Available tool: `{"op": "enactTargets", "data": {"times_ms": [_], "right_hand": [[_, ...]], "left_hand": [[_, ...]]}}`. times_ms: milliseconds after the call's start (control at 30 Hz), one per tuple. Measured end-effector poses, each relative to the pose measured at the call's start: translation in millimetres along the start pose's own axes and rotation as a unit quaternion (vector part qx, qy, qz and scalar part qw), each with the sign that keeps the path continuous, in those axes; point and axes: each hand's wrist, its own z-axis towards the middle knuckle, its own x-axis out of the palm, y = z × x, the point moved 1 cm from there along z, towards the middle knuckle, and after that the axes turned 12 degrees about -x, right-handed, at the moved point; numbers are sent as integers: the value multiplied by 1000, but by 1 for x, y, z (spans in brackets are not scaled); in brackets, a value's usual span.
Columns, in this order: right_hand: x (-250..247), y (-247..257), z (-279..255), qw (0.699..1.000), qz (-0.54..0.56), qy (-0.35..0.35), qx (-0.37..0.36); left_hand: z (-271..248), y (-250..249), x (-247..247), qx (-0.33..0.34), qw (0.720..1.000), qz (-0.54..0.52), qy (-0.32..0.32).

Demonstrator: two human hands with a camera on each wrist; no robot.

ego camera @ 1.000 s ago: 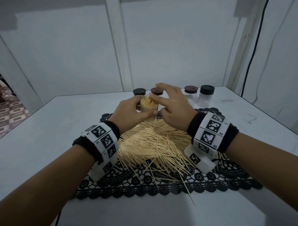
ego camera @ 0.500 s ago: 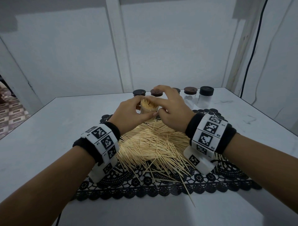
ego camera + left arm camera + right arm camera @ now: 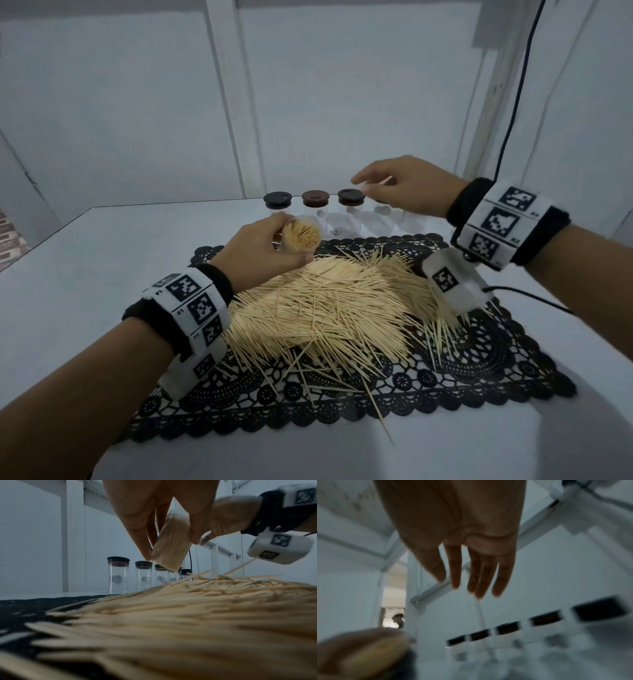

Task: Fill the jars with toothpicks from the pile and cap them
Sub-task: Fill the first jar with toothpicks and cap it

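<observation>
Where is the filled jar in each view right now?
Head: filled jar left of centre, in the left hand.
Left wrist: upper centre, tilted, between the fingers.
Right wrist: blurred, bottom left.
Shared landmark: the capped jars in a row behind.

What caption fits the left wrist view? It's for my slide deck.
Left hand grips a toothpick-packed jar, tilted above the toothpick pile; capped jars line the back.
</observation>
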Motion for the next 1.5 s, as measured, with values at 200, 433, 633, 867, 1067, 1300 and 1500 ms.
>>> {"op": "enactTargets", "data": {"times_ms": [200,433,633,867,1067,1300,1500], "right_hand": [[5,-53,-18,921,-180,330,98],[23,-71,-29,892,-181,394,125],[12,-59,-19,940,-126,288,129],[12,9,-2,993,52,107,13],[38,47,2,995,66,51,-53],[56,47,2,991,123,-14,-54],[65,42,1,944,323,-58,41]], "left_hand": [[0,0,0,0,1000,8,5],[-1,-1,0,5,1000,18,0],[0,-1,1,6,1000,25,-2],[-2,-3,0,4,1000,16,1],[-2,-2,0,1,1000,-12,-4],[-3,-3,-1,3,999,-51,-12],[-6,-9,-3,17,996,-86,-31]]}}
